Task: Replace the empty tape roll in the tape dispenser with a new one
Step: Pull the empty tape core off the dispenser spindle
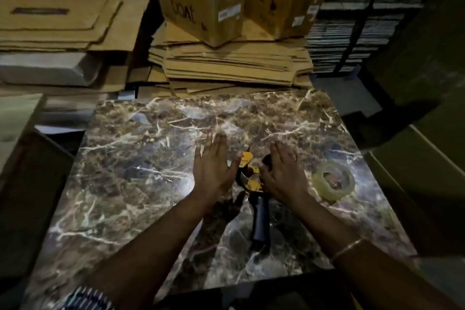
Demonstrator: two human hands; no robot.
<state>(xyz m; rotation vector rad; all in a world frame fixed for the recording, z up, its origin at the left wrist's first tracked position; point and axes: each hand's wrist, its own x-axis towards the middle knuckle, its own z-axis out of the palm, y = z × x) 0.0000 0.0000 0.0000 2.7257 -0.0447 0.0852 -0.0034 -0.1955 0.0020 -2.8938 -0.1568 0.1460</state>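
A yellow and black tape dispenser (249, 178) lies on the marbled table top (141, 158), its dark handle (260, 219) pointing toward me. My left hand (214, 171) hovers flat just left of its head, fingers straight and together, holding nothing. My right hand (284, 173) is spread flat just right of the head, covering part of it, and also holds nothing. A roll of clear tape (333, 181) lies flat on the table, to the right of my right hand and apart from it.
Stacks of flattened cardboard (226, 63) and two closed cartons (201, 2) stand behind the table. Dark boxes (412, 158) crowd the right side and cardboard (22, 171) the left. The table's near edge (226, 284) is close to my body.
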